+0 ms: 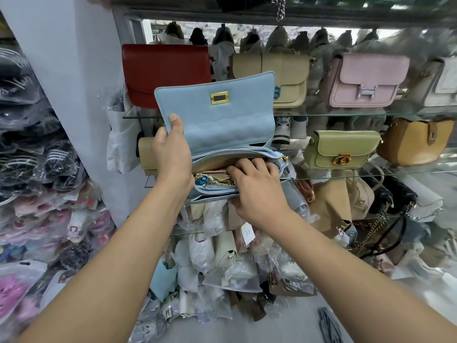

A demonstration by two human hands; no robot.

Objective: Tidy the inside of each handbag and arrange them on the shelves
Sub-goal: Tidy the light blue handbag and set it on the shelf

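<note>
Big picture first: the upper glass shelf (346,115) runs across the display, the lower glass shelf (395,172) beneath it. On the left, stacks of plastic-wrapped goods (29,144) climb beside the grey pillar (74,70). Below the shelves sits a heap of plastic-wrapped bags (222,243), tumbling down to the floor.

Up on the top shelf, left to right: a red handbag (168,70), a beige handbag (286,75) and a pink handbag (366,78), all upright, facing out. One level down, an olive green handbag (341,149) stands with a tan handbag (415,142) just beside it on the right.

Now the action! The light blue handbag (217,120) is up in the air in front of the shelves, held between both hands and partly hiding the red and beige bags. Its flap is thrown back and upright, its zip compartment gaping.

The left hand (171,154) grips the bag at the flap's left edge, thumb pressed on the inner face, fingers wrapped behind. The right hand (257,184) has its fingers curled down into the open compartment, thumb tucked under the bag's front, pinching that front wall.

Small stuff: a gold clasp plate (219,98) shines on the flap's inside, a blue charm (201,180) peeks from the left of the compartment, and a white tag (248,232) hangs in the heap under the right wrist.
</note>
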